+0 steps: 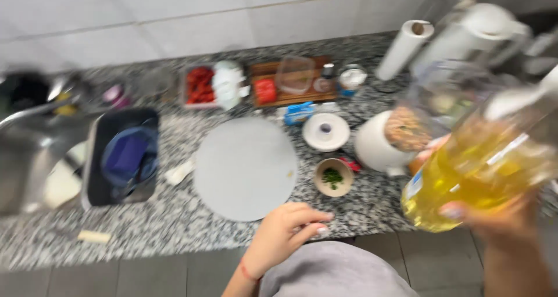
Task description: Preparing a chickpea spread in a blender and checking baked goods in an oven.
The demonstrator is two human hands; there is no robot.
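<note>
Here the right hand [494, 215] wraps its fingers around a clear plastic bottle of yellow oil [482, 163], held tilted, long axis running from 7 to 1 o'clock, neck toward the white blender jug [407, 128] at its 10 o'clock. The left hand [285, 233], loosely curled and holding nothing, rests at the speckled granite table [174, 221] edge, farther from the bottle, just below the round grey board [244, 169].

My round board [244, 168] lies on the counter [174, 221] in the middle of the frame. The small bowl [333, 177] sits just right of it. The sink [29, 157] is at far left, the paper roll [403, 49] at upper right. The bottle [476, 166] in my right grip [494, 218] is at far right.
</note>
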